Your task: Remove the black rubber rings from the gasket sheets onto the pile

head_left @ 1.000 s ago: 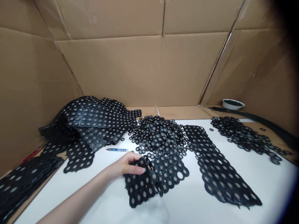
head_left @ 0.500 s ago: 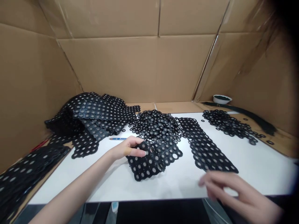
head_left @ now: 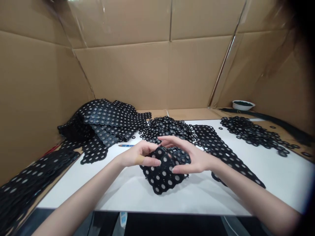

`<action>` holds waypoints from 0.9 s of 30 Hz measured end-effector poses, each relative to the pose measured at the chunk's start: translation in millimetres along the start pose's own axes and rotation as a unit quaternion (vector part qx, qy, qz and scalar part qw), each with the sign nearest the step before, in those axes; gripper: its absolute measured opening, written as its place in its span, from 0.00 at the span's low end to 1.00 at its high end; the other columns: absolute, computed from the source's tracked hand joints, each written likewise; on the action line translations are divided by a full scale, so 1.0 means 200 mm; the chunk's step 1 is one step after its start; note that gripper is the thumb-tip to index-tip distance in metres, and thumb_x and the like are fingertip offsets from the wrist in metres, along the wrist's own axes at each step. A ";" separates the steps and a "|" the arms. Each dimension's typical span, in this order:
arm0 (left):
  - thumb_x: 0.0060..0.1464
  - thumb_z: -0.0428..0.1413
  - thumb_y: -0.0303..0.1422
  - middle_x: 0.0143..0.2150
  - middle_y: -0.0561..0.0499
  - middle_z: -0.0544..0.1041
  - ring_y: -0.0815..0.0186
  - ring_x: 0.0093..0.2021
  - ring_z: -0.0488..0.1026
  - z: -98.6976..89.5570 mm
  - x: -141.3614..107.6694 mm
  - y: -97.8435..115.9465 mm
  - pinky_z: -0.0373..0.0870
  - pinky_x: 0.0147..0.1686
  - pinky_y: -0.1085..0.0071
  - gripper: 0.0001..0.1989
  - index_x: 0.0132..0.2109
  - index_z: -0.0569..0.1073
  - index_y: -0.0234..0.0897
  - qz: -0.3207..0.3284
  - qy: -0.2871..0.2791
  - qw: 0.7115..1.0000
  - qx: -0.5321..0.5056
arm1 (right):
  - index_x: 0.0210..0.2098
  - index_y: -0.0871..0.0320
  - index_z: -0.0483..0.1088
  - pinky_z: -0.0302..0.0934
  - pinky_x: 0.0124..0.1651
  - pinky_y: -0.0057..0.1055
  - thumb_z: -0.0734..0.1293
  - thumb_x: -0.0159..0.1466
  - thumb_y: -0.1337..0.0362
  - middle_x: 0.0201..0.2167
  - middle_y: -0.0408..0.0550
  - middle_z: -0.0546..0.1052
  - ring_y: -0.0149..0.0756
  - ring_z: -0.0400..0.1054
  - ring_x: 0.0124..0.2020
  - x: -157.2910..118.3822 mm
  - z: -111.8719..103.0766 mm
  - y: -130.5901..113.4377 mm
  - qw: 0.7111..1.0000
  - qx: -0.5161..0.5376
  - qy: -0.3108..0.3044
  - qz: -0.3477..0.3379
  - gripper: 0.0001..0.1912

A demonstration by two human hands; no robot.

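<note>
Near the front of the white table, a bent black sheet of joined rings (head_left: pixel 161 182) with pale discs in them is raised between my hands. My left hand (head_left: pixel 139 154) pinches its upper left part, thumb in front and fingers behind. My right hand (head_left: pixel 195 158) curves around the right side, its thumb pressed to the front face and its fingers arched over the top. Part of those fingertips is hidden behind the sheet. Just beyond rises a heap of loose black rings (head_left: pixel 167 126).
Large dotted black sheets (head_left: pixel 105 114) are piled at the back left, more sheets (head_left: pixel 31 173) at the left edge. A long strip (head_left: pixel 228 155) lies to the right. Farther right are loose rings (head_left: pixel 251 131), a white bowl (head_left: pixel 243 105) and dark strands (head_left: pixel 278 123). A blue pencil (head_left: pixel 126 145) lies left of centre.
My right hand has come from the front right to the sheet and now grips its right side. The sheet has shifted slightly right, and the view has moved a little.
</note>
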State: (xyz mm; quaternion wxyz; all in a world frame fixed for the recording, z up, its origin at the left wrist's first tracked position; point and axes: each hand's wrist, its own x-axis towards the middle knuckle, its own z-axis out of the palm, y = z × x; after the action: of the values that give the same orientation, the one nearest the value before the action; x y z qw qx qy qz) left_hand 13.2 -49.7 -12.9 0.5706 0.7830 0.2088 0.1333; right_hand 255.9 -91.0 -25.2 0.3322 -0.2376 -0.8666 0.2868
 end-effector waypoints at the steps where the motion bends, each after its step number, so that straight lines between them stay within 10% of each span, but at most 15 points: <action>1: 0.51 0.60 0.39 0.34 0.47 0.73 0.68 0.35 0.70 0.00 0.00 -0.01 0.69 0.35 0.76 0.17 0.40 0.73 0.26 -0.004 0.011 1.000 0.007 | 0.64 0.53 0.52 0.59 0.60 0.42 0.73 0.56 0.60 0.59 0.54 0.65 0.43 0.62 0.58 0.00 0.00 0.02 1.000 0.007 0.003 -0.008 0.41; 11: 0.52 0.60 0.36 0.36 0.46 0.74 0.69 0.35 0.71 0.02 0.02 -0.09 0.69 0.36 0.76 0.15 0.40 0.73 0.26 0.016 0.065 0.997 -0.032 | 0.68 0.51 0.43 0.48 0.67 0.44 0.78 0.48 0.57 0.66 0.53 0.53 0.46 0.51 0.66 -0.06 0.00 0.08 0.998 0.042 -0.034 -0.010 0.57; 15: 0.50 0.61 0.32 0.38 0.44 0.75 0.68 0.37 0.72 0.00 0.02 -0.12 0.70 0.38 0.76 0.12 0.40 0.74 0.26 0.079 0.096 0.991 -0.047 | 0.65 0.53 0.51 0.53 0.64 0.42 0.76 0.52 0.60 0.64 0.53 0.58 0.44 0.55 0.63 -0.05 0.05 0.07 1.000 0.027 0.010 -0.012 0.48; 22: 0.48 0.62 0.35 0.38 0.47 0.76 0.68 0.36 0.72 -0.01 -0.01 -0.07 0.71 0.38 0.77 0.20 0.48 0.75 0.31 0.008 -0.041 0.999 0.029 | 0.54 0.57 0.66 0.63 0.53 0.37 0.74 0.54 0.62 0.50 0.52 0.73 0.40 0.68 0.50 -0.04 0.06 0.06 0.997 -0.036 0.038 -0.051 0.29; 27: 0.49 0.61 0.36 0.32 0.50 0.76 0.73 0.30 0.69 0.04 0.00 -0.06 0.69 0.32 0.81 0.15 0.42 0.78 0.29 0.020 0.057 0.996 0.061 | 0.52 0.56 0.68 0.64 0.49 0.37 0.73 0.56 0.62 0.46 0.50 0.75 0.40 0.69 0.46 -0.05 0.05 0.06 0.993 -0.068 0.082 -0.046 0.25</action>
State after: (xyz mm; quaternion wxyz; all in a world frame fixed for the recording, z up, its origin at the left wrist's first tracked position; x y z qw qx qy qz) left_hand 14.9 -53.2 -26.7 0.5058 0.8116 0.2333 0.1760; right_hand 257.7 -92.4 -43.3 0.3985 -0.2422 -0.8637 0.1914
